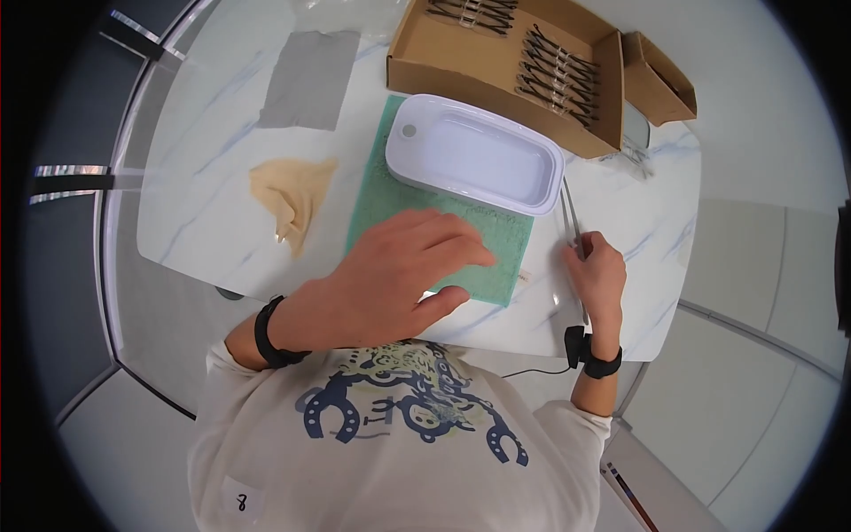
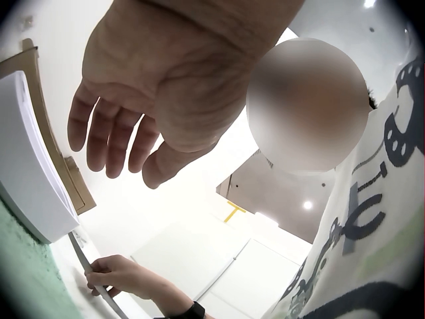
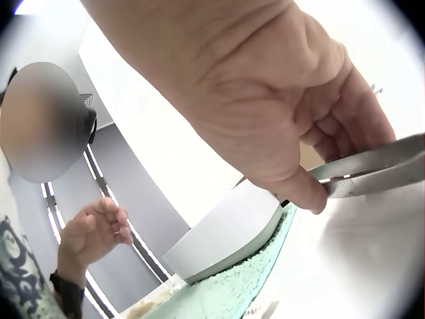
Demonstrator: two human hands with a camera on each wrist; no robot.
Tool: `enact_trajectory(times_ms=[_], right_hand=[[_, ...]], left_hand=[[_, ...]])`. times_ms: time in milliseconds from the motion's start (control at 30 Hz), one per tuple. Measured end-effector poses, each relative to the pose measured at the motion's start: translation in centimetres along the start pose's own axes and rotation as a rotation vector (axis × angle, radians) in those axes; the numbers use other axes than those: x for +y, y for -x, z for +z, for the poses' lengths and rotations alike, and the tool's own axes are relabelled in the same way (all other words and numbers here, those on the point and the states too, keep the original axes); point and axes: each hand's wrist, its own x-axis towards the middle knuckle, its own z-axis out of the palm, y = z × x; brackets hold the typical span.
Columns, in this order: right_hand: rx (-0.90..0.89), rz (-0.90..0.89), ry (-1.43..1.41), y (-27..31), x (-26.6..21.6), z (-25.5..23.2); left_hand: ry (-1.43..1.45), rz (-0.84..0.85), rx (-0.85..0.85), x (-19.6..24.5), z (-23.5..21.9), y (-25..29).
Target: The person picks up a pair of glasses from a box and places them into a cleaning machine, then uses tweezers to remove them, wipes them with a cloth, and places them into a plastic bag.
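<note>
My left hand [image 1: 390,275] hangs over the near part of the green mat [image 1: 510,266], fingers loosely bent and a little apart, thumb standing away from them; the palm is bare and I hold nothing in it. My right hand [image 1: 596,275], off the mat's right edge, pinches the metal tweezers [image 1: 571,208] between thumb and fingers.

From left to right, the crumpled beige cloth [image 1: 292,191] lies beyond the mat's left edge, well apart from both hands. Next, on the far part of the mat, sits the pale lilac plastic tub [image 1: 479,151], beyond my left hand. Its long axis runs left to right, the right end slanting nearer to me, with a round hole at the left end.

The tweezers come last, just right of the tub. Their long axis runs near to far, roughly across the tub's, so the far end points alongside its right end; I cannot tell whether the two touch. My right hand has them about midway along and is nearer the tub's right end; my left lies across the mat from them, well apart.
</note>
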Motion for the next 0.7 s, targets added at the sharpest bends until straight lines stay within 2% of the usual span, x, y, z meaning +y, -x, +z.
enact_trajectory(times_ms=[100,167,300,367,533,567,633,700], right_hand=[[-0.025,0.016,-0.165,0.8,1.7,-0.3],[-0.007,0.036,-0.379,1.6,2.3,-0.6],[0.027,0.037,-0.367,2.8,2.8,-2.8],[0.193,-0.012,-0.458,3.2,2.7,-3.9],[0.383,-0.215,-0.25,0.6,0.2,-8.3],[0.384,-0.218,-0.25,-0.5,-0.7,-8.9],[0.44,-0.378,-0.172,-3.1,-2.7,-9.5],[0.422,-0.453,-0.128,-5.7,-4.8,-9.8]], left_hand=[[0.004,0.019,0.018,-0.4,-0.1,-0.2],[0.014,0.036,0.023,-0.6,0.0,-0.4],[0.025,0.046,0.005,-0.8,0.0,-1.1],[0.025,0.041,-0.004,-0.8,0.0,-1.3],[0.062,0.034,-0.029,-1.1,0.5,-1.7],[0.06,0.034,-0.026,-1.1,0.5,-1.8],[0.043,0.049,-0.031,-1.1,0.5,-1.9],[0.036,0.042,-0.013,-1.1,0.5,-1.8]])
